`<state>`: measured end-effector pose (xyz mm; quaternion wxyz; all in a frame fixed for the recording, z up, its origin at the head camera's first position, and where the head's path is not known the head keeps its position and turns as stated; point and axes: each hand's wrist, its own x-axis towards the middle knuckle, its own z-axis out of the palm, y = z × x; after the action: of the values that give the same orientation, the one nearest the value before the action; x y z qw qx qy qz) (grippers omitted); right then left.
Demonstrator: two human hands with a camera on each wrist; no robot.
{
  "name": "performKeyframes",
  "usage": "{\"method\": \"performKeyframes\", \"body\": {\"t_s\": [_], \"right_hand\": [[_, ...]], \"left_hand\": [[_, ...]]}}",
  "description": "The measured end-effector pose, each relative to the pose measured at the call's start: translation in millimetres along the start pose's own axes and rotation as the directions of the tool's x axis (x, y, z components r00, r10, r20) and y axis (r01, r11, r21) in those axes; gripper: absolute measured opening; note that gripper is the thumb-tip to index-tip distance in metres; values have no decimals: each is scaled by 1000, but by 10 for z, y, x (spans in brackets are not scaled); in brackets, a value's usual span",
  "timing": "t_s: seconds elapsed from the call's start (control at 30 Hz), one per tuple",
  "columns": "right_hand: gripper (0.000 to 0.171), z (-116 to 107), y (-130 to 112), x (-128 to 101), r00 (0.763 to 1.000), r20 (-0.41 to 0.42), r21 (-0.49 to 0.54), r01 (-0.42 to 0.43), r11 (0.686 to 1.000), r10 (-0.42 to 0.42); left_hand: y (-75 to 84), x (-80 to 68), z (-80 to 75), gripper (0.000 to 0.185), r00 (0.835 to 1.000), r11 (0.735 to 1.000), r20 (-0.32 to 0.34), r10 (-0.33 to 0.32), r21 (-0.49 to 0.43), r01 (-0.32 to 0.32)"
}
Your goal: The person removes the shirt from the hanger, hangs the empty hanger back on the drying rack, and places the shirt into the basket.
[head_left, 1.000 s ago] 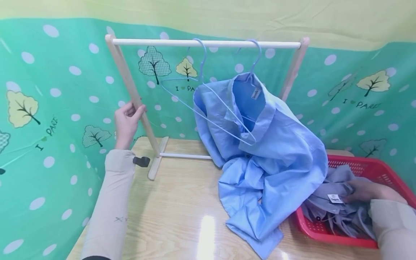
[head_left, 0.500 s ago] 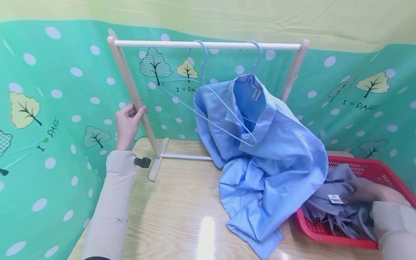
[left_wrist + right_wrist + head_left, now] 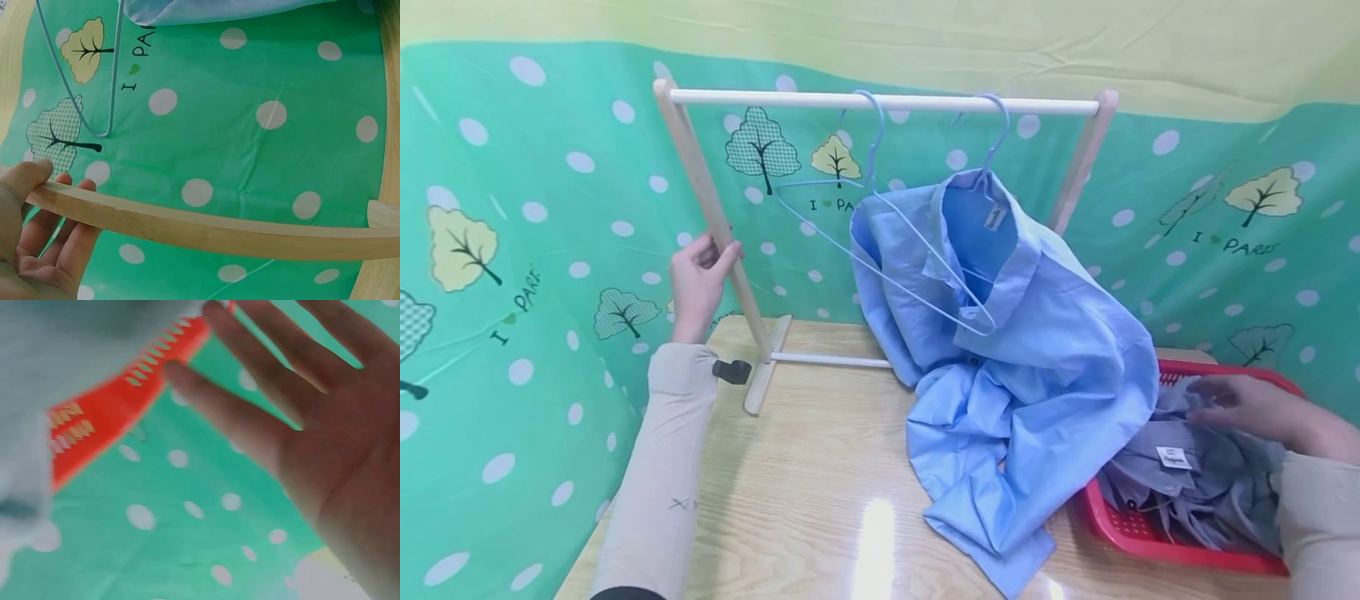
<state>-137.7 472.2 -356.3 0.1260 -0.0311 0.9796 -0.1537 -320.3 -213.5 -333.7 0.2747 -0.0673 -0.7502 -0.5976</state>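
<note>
My left hand (image 3: 698, 279) grips the left post (image 3: 711, 212) of a small wooden clothes rack; in the left wrist view the thumb lies over the post (image 3: 219, 228) with the fingers (image 3: 59, 234) behind it. An empty blue hanger (image 3: 876, 142) and a light blue shirt (image 3: 1037, 350) on a second hanger hang from the rail (image 3: 925, 103); the shirt's lower part slumps onto the table. My right hand (image 3: 1243, 404) hovers open, fingers (image 3: 250, 425) straight, just above a grey shirt (image 3: 1195, 475) lying in a red basket (image 3: 1150, 546).
The rack stands on a light wooden table (image 3: 820, 492) against a green dotted backdrop (image 3: 550, 208). The red basket sits at the table's right edge, partly under the blue shirt. The rack's foot (image 3: 763, 375) is near the table's back left corner.
My right hand has lifted off the grey shirt and spread its fingers, rising slightly. The left hand stays on the rack's post.
</note>
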Motion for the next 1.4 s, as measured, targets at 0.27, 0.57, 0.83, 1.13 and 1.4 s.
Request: {"method": "performKeyframes", "body": {"t_s": [0.27,0.57,0.83,1.13,1.4], "right_hand": [[48,-167,-359,59,964,-232,-14,127,992,-127],[40,-311,-791,55,876,-436,-76,191,979,-205],[33,-375,-1178,51,791,-578,-18,232,973,-199],[34,-302,-1471,176,652,-691,-70,369,927,-311],[36,-254,-1637,241,669,-670,-45,396,917,-322]], "left_hand": [[7,16,7,26,999,999,-11,-44,9,45],[21,22,2,27,1000,999,-8,-30,28,30],[40,21,-9,27,998,998,-3,-56,23,56],[28,27,-3,30,999,999,-5,-52,-2,52],[40,17,-10,33,999,999,-4,-44,-9,44]]}}
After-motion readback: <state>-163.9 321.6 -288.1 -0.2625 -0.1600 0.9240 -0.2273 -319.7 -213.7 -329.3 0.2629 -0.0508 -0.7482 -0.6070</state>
